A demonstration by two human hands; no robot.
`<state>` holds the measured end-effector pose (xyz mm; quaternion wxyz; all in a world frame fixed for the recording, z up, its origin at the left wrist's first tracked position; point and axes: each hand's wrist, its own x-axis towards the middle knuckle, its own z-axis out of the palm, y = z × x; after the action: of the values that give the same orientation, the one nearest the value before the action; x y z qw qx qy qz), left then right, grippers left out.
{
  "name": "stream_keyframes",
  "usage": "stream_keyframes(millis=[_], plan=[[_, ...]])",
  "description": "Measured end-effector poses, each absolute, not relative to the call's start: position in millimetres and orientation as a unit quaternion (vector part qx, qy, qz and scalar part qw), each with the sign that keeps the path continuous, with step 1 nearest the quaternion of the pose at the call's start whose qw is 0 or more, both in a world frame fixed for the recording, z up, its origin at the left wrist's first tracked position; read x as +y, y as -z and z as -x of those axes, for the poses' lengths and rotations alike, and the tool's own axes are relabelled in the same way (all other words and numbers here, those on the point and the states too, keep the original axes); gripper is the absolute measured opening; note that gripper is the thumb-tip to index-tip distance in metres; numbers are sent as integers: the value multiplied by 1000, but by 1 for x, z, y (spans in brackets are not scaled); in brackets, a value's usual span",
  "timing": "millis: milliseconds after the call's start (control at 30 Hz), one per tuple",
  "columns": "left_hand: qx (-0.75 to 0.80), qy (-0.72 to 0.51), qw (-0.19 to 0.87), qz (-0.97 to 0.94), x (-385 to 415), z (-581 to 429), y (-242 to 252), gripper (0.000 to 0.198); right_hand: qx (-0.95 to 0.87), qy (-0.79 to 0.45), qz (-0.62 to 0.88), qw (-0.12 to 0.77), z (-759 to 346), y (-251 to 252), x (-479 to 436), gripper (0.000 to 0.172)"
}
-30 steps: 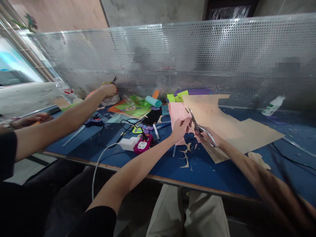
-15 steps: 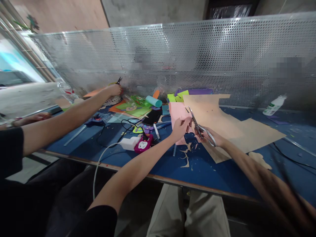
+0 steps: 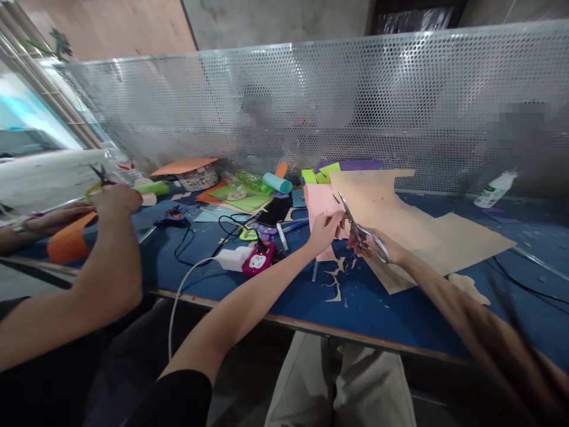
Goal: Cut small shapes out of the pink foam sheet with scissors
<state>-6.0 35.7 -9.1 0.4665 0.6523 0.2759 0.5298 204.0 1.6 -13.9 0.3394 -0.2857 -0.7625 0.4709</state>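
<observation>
Well left of the pink sheet [image 3: 317,198], a co-worker's hand [image 3: 119,198] holds a yellow-handled tool [image 3: 96,185]; it seems too far off to interfere. Nearer the sheet's left, the white cable [image 3: 178,302] hangs over the edge of the surface [image 3: 377,320] near the person's left forearm, where a sweep of the elbow could snag it. At the sheet's right part, the left hand [image 3: 326,230] has its fingers pinched on the paper, close to the scissors [image 3: 351,218]; closing those blades carelessly could nick a fingertip. Just right of the sheet, the right hand's [image 3: 383,238] fingers grip the scissor handles. Farther right spreads the tan sheet [image 3: 413,231], which dipping blades might catch.
</observation>
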Motion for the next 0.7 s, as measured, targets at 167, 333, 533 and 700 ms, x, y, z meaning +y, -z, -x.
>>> stream_keyframes(millis=[167,333,533,700], plan=[[285,-525,456,-659,36,7,10,55,-755,-474,293,346,-204,14,1,72],[287,-525,447,-665,37,8,10,57,-751,-482,283,352,-204,13,-1,68],[272,-525,454,-666,36,7,9,56,-760,-481,276,340,-204,12,0,71],[266,-532,457,-661,35,7,8,54,-766,-473,281,331,-204,11,-1,71]])
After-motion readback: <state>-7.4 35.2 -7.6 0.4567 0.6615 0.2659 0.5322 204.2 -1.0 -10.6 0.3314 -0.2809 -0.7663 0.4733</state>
